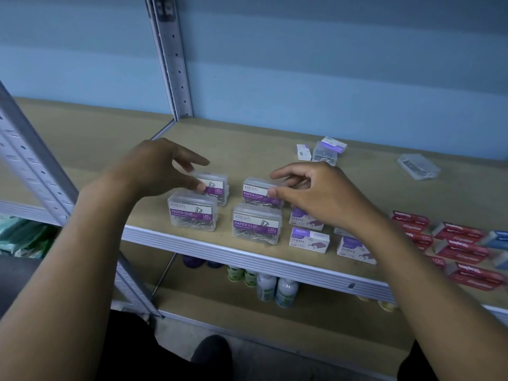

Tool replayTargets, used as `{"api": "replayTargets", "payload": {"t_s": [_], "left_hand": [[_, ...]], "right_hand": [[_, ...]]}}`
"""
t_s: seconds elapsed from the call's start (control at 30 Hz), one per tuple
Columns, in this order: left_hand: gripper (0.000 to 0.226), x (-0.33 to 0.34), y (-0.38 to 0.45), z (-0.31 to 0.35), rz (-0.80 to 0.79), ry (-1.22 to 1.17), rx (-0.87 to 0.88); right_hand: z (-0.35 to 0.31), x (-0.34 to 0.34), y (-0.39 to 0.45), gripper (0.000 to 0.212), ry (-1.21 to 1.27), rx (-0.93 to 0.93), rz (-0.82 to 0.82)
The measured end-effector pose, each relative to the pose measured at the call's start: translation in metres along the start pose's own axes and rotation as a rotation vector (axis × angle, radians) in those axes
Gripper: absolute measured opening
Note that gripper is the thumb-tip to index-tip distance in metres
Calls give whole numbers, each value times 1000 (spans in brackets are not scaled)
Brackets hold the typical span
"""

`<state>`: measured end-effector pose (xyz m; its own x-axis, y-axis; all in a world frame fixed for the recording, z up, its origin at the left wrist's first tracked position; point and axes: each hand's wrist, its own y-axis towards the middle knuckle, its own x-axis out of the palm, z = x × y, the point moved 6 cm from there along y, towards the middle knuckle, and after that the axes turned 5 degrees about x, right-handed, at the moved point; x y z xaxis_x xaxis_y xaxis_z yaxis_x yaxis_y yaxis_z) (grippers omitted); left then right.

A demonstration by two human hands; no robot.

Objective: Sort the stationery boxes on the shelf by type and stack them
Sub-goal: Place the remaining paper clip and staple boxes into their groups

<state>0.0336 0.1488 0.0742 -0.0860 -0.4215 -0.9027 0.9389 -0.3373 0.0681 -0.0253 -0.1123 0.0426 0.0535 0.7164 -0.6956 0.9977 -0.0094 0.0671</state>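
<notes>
**Both hands on the back row of paper-clip boxes**

My left hand [167, 166] pinches the back-left paper-clip box [213, 187], thumb on its near face and fingers curled over its far edge. My right hand [316, 193] does the same with the back-right paper-clip box [259, 193], thumb pressed to the label and index finger hooked over the far top edge. Both boxes sit on the shelf board [247, 144].

Just in front of them stand the front-left paper-clip box [192, 213] and the front-right paper-clip box [257, 224], so the four clear boxes form a loose square near the shelf's front edge (all labels face me).

To the right, partly under my right wrist, lie the white staples boxes [309, 239]. Further right sits a cluster of red staples boxes [461, 250], with a blue box [499, 237] at the frame edge.

Near the back wall are a small purple-and-white box [334, 144], leaning on a clear case [324, 155], and another clear case [417, 166] well apart.

Bottles [266, 287] stand on the lower shelf.
</notes>
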Motion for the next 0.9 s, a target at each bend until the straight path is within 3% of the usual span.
{"api": "replayTargets", "payload": {"t_s": [0.17, 0.33, 0.47, 0.63, 0.73, 0.9], "left_hand": [[47, -4, 5, 35, 153, -9, 111], [36, 20, 24, 72, 168, -63, 205], [36, 45, 55, 97, 83, -111, 224], [46, 72, 106, 129, 28, 17, 318], [59, 94, 129, 140, -23, 151, 349], [53, 117, 160, 149, -132, 330, 354]], "right_hand": [[6, -18, -2, 20, 45, 43, 58], [27, -41, -5, 15, 44, 146, 109], [52, -65, 0, 13, 4, 218, 178], [74, -89, 27, 18, -155, 229, 252], [86, -97, 51, 28, -260, 217, 249], [98, -100, 93, 48, -477, 209, 160]]}}
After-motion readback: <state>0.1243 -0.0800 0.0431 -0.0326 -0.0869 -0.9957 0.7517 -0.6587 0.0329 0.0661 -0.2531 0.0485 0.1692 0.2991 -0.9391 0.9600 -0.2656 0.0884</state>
